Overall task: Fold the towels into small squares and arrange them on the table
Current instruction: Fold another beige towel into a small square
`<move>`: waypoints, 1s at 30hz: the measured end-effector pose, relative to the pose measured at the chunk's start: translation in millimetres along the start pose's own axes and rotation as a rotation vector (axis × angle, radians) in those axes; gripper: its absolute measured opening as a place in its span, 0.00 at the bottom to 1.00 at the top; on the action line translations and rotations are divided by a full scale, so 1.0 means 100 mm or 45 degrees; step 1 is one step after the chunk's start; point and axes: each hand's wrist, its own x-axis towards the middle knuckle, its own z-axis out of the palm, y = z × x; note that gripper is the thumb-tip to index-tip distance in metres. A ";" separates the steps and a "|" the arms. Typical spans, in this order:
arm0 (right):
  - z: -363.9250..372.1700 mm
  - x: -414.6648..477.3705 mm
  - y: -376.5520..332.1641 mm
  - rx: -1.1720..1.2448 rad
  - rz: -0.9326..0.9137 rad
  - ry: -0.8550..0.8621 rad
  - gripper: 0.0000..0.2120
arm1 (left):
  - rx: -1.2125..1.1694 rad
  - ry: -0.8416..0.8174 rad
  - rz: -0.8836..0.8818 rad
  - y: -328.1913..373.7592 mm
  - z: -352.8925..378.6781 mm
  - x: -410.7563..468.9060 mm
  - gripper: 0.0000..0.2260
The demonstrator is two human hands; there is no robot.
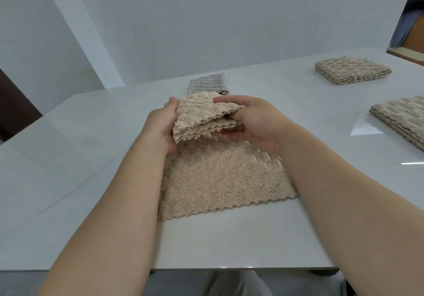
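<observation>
A beige textured towel lies on the white table in front of me, its far end lifted and doubled toward me in several layers. My left hand grips the left side of the raised layers. My right hand pinches their right side, thumb on top and fingers underneath. Two beige towels sit folded at the right: one square at the far right, another at the right edge of the view.
A grey folded towel lies just beyond my hands, partly hidden by the raised beige cloth. The table's near edge runs just below the towel. A pale wall stands behind the table, and wooden furniture shows at the top right.
</observation>
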 end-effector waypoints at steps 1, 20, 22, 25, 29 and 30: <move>-0.01 0.00 -0.01 0.027 0.013 -0.007 0.21 | -0.024 -0.033 -0.022 0.00 0.00 0.00 0.15; -0.11 0.09 0.01 -0.007 -0.103 0.323 0.14 | 0.346 -0.202 0.644 -0.12 0.05 0.07 0.16; -0.11 0.08 0.01 -0.013 -0.104 0.334 0.17 | 0.367 -0.213 0.660 -0.14 0.05 0.09 0.16; -0.10 0.05 -0.04 0.051 -0.068 0.277 0.21 | 0.334 -0.279 0.594 -0.12 0.05 0.10 0.17; -0.06 0.00 -0.09 0.142 0.004 0.249 0.26 | 0.260 -0.375 0.479 -0.09 0.04 0.08 0.17; -0.06 -0.01 -0.10 0.162 0.016 0.252 0.27 | 0.264 -0.395 0.467 -0.09 0.03 0.09 0.17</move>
